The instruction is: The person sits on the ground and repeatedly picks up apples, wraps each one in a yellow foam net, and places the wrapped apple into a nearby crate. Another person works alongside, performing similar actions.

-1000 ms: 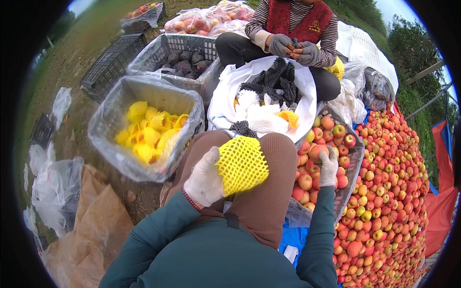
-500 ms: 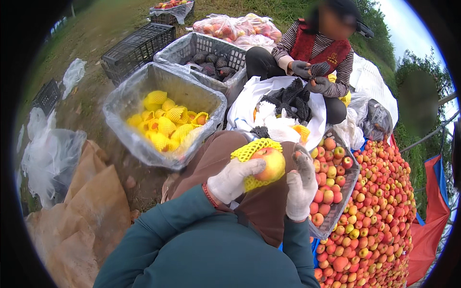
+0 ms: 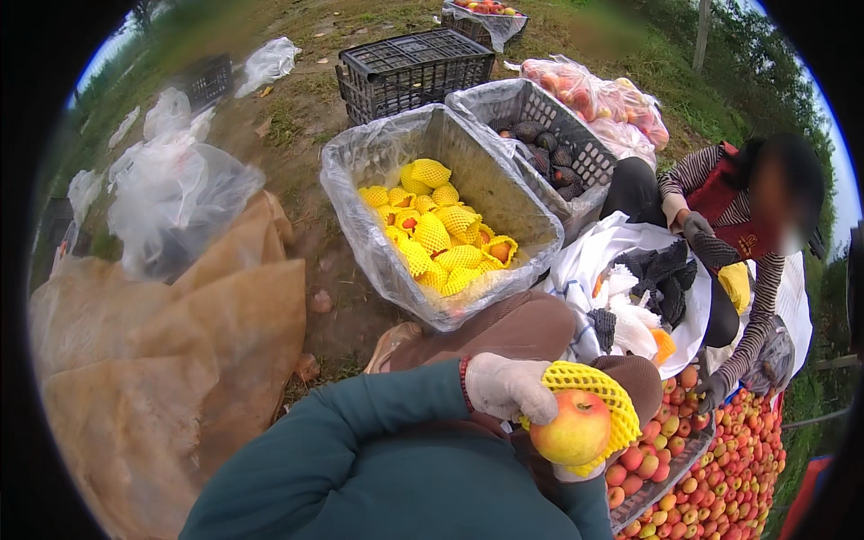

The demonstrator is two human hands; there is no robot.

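A red and yellow apple (image 3: 571, 428) sits partly inside a yellow foam net (image 3: 619, 405), its stem end bare. My left hand (image 3: 511, 387), in a white knitted glove, is closed on the apple from the left, thumb against its skin and the net's edge. Only a little of my gloved right hand (image 3: 578, 473) shows directly below the apple; its fingers are hidden behind the fruit and net. Ahead, a plastic-lined crate (image 3: 360, 236) holds several apples in yellow nets (image 3: 432, 234). A crate of bare apples (image 3: 641, 459) stands right of my knees.
A white sack (image 3: 589, 261) holds black, white and orange nets. Behind it a co-worker (image 3: 747, 207) reaches toward the apples. Another lined crate (image 3: 576, 135) contains black-netted fruit. A large apple pile (image 3: 720, 486) lies at right; brown sheeting (image 3: 180, 351) and clear plastic (image 3: 180, 198) lie left.
The view has swung left, so the crates appear farther right. My right hand, earlier apart with fingers raised, is now under the apple. The co-worker has stretched an arm down toward the apples.
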